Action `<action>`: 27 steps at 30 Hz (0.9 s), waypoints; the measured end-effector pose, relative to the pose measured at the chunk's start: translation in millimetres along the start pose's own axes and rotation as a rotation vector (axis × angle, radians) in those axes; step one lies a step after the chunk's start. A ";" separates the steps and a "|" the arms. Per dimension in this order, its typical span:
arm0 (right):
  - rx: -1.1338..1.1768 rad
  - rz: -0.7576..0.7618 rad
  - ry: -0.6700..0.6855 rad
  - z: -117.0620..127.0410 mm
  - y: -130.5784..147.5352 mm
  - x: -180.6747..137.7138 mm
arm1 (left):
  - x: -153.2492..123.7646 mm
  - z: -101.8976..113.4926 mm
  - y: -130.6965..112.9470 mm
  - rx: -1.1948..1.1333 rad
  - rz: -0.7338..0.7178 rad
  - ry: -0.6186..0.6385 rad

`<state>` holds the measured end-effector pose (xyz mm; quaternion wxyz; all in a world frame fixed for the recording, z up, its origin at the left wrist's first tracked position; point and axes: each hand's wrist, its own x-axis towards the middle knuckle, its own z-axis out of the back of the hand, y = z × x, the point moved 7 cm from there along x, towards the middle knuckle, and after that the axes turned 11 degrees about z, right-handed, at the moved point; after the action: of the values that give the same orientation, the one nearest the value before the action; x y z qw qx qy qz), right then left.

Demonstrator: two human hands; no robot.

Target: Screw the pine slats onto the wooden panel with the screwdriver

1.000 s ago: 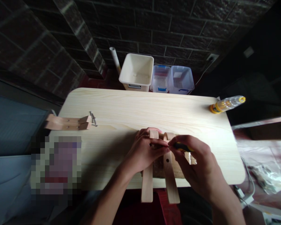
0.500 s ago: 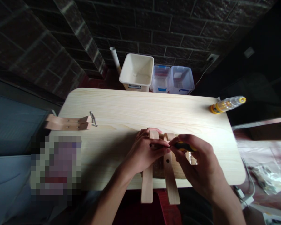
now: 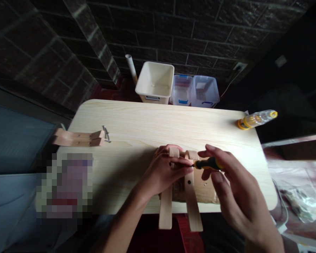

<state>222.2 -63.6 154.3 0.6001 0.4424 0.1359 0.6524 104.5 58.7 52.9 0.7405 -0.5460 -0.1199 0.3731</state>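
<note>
My left hand [image 3: 164, 170] grips the upper end of two bent wooden slats [image 3: 193, 207] that lie near the table's front edge and overhang it; its fingertips pinch something small at the tool's tip. My right hand [image 3: 230, 182] holds a screwdriver with a yellow and black handle [image 3: 209, 163] between thumb and fingers, lying sideways with its tip toward the slats and my left fingertips. The other fingers are spread apart. A brown flat panel [image 3: 206, 188] lies under the slats, partly hidden by both hands.
Two more wooden slats [image 3: 77, 138] and a few screws [image 3: 105, 133] lie at the table's left [image 3: 147, 119]. A plastic bottle [image 3: 256, 119] lies at the right far corner. A cream bin [image 3: 155, 82] and clear boxes [image 3: 196, 90] stand on the floor beyond.
My right hand has opened its fingers and shifted right, so the screwdriver handle now shows. My left hand stays on the slats.
</note>
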 end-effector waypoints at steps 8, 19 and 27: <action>0.104 0.019 -0.077 0.7 2.4 -3.9 | -1.2 1.7 -4.3 0.028 -0.004 -0.004; 0.107 0.083 -0.048 3.3 7.8 2.3 | -1.3 2.1 -5.1 0.063 0.016 0.006; 0.012 0.072 -0.040 8.4 11.1 3.1 | -0.2 1.8 -3.5 0.046 0.007 0.000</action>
<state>221.4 -66.5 168.2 0.5762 0.4633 0.1119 0.6639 104.7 59.4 56.8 0.7514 -0.5294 -0.1092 0.3784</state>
